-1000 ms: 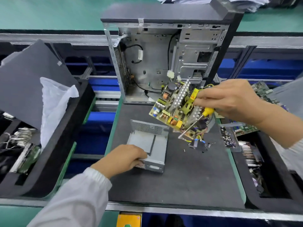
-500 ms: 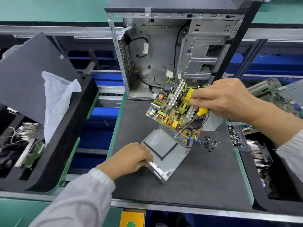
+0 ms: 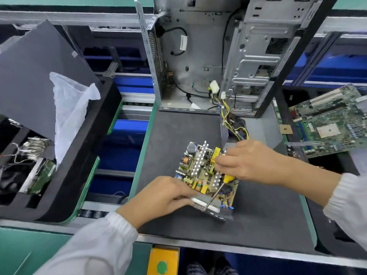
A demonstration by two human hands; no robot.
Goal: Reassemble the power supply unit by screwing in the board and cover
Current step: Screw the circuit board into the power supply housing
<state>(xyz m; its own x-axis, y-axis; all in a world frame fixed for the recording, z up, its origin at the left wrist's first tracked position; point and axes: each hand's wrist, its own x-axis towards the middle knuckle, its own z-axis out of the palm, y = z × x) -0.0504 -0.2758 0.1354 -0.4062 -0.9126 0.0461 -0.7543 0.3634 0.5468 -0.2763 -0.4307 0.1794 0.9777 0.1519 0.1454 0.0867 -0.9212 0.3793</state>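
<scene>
The power supply board point(image 3: 200, 169), tan with silver heat sinks and yellow parts, lies inside the grey metal case point(image 3: 206, 207) on the dark mat. My left hand point(image 3: 160, 197) grips the case's near edge. My right hand point(image 3: 250, 161) holds the board's right side together with a yellow-handled screwdriver point(image 3: 227, 178), whose shaft points down toward the case's front. A bundle of yellow and black wires point(image 3: 236, 132) runs from the board toward the computer tower.
An open computer tower point(image 3: 218, 56) stands behind the mat. A motherboard point(image 3: 329, 124) rests at the right. On the left a black foam tray point(image 3: 83, 155) holds a white bag and parts. The dark mat point(image 3: 258, 215) ends at a metal front edge.
My right hand has lowered the board from mid-air into the case. My left hand turned the case and drew it nearer. The camera has tilted closer.
</scene>
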